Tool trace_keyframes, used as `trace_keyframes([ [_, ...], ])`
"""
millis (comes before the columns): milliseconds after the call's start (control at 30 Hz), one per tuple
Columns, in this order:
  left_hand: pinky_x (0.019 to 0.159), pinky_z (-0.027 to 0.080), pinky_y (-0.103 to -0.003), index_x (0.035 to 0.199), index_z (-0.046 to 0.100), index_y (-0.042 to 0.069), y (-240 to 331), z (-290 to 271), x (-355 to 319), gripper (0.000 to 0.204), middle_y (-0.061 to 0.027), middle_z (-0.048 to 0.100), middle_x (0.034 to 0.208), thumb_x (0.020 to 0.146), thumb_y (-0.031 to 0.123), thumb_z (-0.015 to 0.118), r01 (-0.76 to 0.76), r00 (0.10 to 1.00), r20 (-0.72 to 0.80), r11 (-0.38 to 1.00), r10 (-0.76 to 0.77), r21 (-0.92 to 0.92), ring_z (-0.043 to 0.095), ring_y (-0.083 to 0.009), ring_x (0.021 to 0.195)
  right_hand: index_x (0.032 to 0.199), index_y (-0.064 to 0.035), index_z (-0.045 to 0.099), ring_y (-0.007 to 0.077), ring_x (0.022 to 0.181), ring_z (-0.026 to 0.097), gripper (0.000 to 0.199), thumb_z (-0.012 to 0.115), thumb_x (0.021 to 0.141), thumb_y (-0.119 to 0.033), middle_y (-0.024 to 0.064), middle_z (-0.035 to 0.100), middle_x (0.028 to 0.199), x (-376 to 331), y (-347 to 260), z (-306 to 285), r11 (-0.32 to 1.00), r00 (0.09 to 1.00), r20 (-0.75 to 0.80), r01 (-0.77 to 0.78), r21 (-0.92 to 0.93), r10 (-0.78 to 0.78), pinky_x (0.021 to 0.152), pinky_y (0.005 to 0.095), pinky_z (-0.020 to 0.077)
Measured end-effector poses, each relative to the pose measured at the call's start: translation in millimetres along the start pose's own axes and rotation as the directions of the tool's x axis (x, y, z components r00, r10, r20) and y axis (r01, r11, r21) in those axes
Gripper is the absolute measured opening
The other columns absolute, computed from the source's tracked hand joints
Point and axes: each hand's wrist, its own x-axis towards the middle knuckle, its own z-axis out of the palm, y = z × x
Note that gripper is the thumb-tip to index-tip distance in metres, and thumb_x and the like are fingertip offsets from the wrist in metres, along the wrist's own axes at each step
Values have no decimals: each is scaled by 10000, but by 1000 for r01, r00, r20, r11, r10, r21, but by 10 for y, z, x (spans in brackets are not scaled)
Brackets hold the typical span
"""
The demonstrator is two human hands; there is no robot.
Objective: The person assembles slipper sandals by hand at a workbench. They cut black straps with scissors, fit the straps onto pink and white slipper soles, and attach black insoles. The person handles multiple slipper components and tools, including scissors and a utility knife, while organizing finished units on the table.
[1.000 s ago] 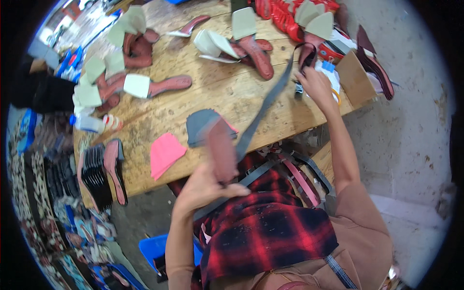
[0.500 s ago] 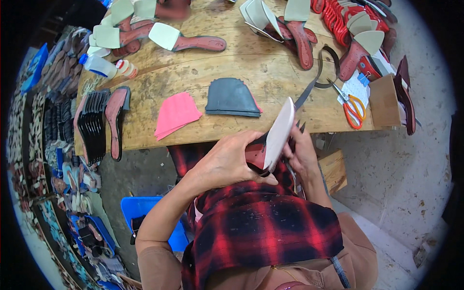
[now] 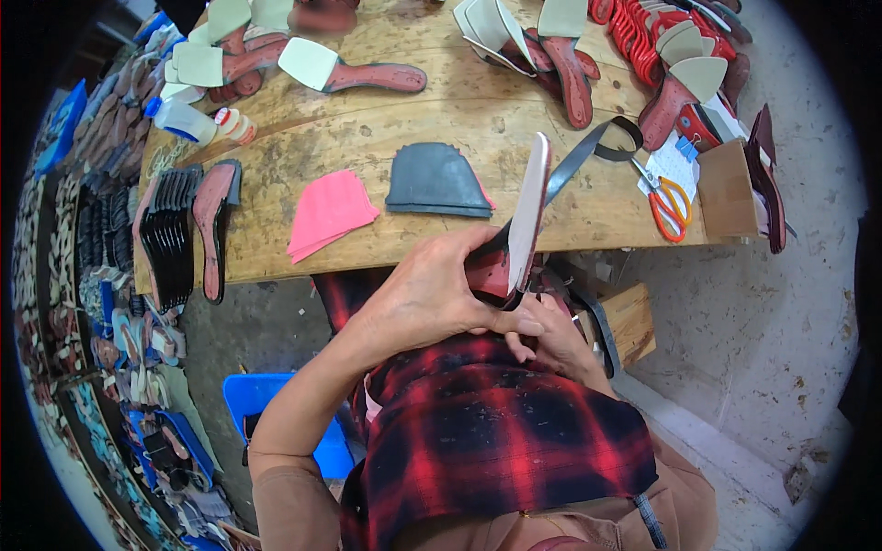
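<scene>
My left hand (image 3: 427, 285) is wrapped round a shoe insole (image 3: 525, 216) with a pale front part, a red heel part and a dark edge. It is tilted up on its side over my lap, near the table's front edge. Just below its lower end, my right hand (image 3: 556, 340) has its fingers curled in close to my left thumb; what they pinch is hidden. A black strip (image 3: 574, 163) runs from a loop on the table to behind the insole. Dark grey cut pieces (image 3: 439, 182) and pink cut pieces (image 3: 333, 213) lie in stacks on the table.
Orange-handled scissors (image 3: 668, 207) lie at the table's right, next to a cardboard box (image 3: 729, 193). More insoles (image 3: 377, 77) are spread along the back, and a black-edged stack (image 3: 165, 239) overhangs the front left. A white bottle (image 3: 182, 119) stands at left. A blue stool (image 3: 262, 399) is below.
My right hand has come down from behind the insole to below its lower end, fingers curling in. The insole has turned more upright and shifted slightly left in my left hand.
</scene>
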Motion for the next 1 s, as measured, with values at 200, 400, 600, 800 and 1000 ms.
trace_keyframes([
  [200, 845, 491, -426, 1038, 619, -47, -169, 65, -116, 695, -224, 656, 969, 583, 406, 884, -212, 977, 16, 958, 213, 195, 635, -388, 938, 1151, 19, 612, 61, 480, 524, 449, 442, 1032, -379, 141, 715, 834, 207, -374, 355, 857, 837, -221, 515, 15, -500, 395, 182, 350],
  [400, 838, 501, -422, 1101, 606, -42, -38, 126, -221, 664, -197, 650, 991, 573, 280, 848, -311, 946, 177, 916, 272, 254, 627, -367, 972, 867, -19, 692, 58, 473, 551, 246, 700, 896, -263, 65, 658, 639, -15, -783, 223, 915, 832, -395, 298, -273, -389, 428, 210, 398],
  [600, 903, 491, -413, 1218, 582, -32, -36, 103, 29, 734, -210, 649, 1112, 574, 213, 833, -246, 960, 200, 930, 195, 272, 623, -375, 1041, 848, -4, 695, 81, 613, 619, 139, 716, 831, -140, 30, 673, 728, -242, -1128, 264, 796, 748, -335, 409, -447, -573, 588, 211, 481],
  [800, 893, 489, -436, 1273, 539, -17, -443, 277, 274, 816, -230, 640, 1073, 589, 286, 864, -424, 904, 147, 882, 401, 205, 610, -396, 1027, 903, -17, 685, 82, 607, 562, 223, 664, 898, -239, 10, 603, 666, 558, -794, -590, 546, 751, -211, 227, -807, -625, 556, 243, 430],
  [1000, 938, 474, -417, 1266, 533, -28, -675, 186, 208, 817, -217, 619, 1165, 595, 298, 866, -343, 939, 46, 910, 342, 234, 591, -377, 1096, 1004, -27, 682, 72, 578, 448, 495, 411, 1022, -441, -8, 513, 650, 386, -454, -583, 792, 799, -353, 233, -565, -487, 532, 249, 335],
])
